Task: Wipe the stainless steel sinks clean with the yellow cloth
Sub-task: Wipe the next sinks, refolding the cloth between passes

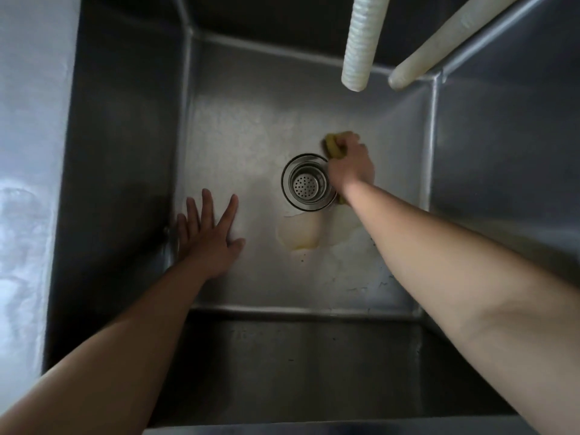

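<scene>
The right hand (350, 163) is gripping the bunched yellow cloth (334, 147) and pressing it to the sink (238, 136) floor, just beyond the drain (307, 182), which is sitting touching the wrist's inner side. The left hand (208, 238) is lying flat, fingers spread, holding nothing, bracing on the floor near the left wall. A pale yellowish stain (301, 235) is showing between the two forearms, nearer the person than the drain. Two white hoses (361, 42) are hanging beyond the right hand.

Risks, judged: the cloth's trailing edge may be catching on the strainer rim and dragging it loose; the braced palm may be slipping if the steel is wet; the stain may be getting missed.
</scene>
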`<move>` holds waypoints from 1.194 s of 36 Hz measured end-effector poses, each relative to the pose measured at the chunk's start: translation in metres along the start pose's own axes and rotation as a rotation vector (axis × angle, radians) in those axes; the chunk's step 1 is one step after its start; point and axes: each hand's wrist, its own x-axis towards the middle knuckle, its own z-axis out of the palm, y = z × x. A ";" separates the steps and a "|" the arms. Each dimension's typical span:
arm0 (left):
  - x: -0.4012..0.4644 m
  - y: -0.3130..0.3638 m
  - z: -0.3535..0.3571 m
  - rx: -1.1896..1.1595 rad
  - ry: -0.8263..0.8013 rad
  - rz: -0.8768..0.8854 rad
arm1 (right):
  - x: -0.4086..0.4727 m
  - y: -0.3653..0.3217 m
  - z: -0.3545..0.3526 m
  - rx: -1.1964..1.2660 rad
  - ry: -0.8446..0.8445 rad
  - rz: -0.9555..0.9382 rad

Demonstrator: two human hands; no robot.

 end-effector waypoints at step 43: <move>0.003 -0.007 0.012 -0.005 0.061 0.012 | 0.016 -0.025 -0.002 -0.500 -0.516 -0.724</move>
